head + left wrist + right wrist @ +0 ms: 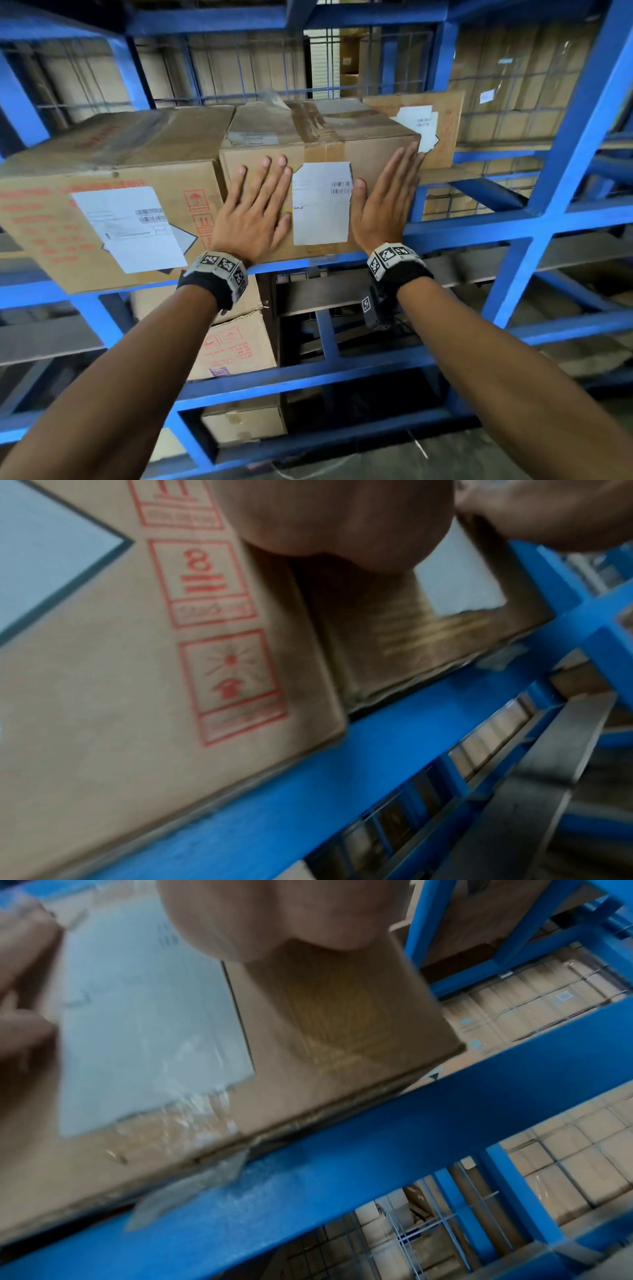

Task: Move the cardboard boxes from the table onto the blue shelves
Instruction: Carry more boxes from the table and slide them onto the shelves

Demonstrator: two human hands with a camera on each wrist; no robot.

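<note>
Your left hand (251,209) and right hand (383,202) press flat, fingers (270,178) straight, gripping nothing, on the taped brown cardboard box (322,137) on the blue metal shelf (479,222). It looks stiff and weighty; push low beside the white label (322,202).

Three cardboard boxes (318,137) on one blue shelf (445,226), three boxes (236,346) below; two hands (253,212).

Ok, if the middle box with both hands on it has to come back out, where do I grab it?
Probably by the right front corner of the middle box, coming from the right. That side faces an open gap, while its left side sits close against the larger box. The left hand and right hand now lie flat on its front.
</note>
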